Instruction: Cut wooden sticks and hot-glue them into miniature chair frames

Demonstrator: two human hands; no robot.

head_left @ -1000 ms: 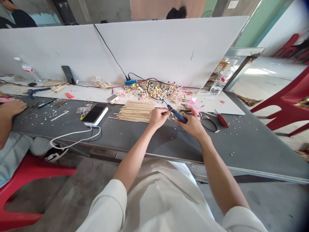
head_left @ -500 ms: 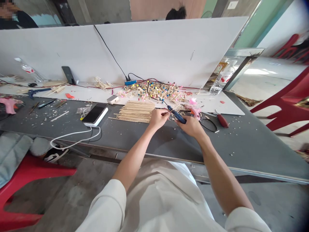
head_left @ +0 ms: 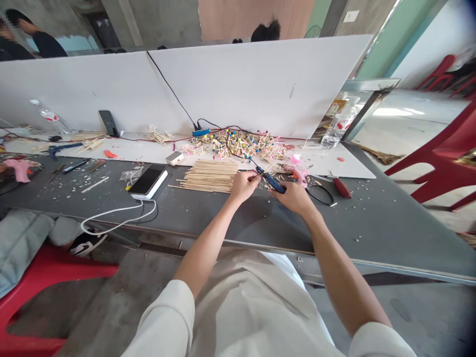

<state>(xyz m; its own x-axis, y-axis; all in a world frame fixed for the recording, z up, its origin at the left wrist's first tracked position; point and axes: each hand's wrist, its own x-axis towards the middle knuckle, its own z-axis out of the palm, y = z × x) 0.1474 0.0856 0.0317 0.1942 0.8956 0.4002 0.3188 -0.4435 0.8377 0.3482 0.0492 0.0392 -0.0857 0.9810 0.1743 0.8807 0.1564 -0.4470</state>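
**Blue tool (head_left: 274,183) gripped just right of center**

The right hand (head_left: 296,198) clasps it; the left hand (head_left: 244,186) pinches near its tip, any contents too small to tell. Wooden sticks (head_left: 210,176) lie left of center.

A dark phone (head_left: 108,124) leans on a tall white board (head_left: 241,89). A clear bottle (head_left: 52,117) is to its left, and another bottle (head_left: 339,128) is by the board's right end. A blue clamp (head_left: 64,148) lies on the left side. At the lower left are a red chair (head_left: 67,271) and a black shoe (head_left: 85,243). Another red chair (head_left: 442,153) is off to the right.
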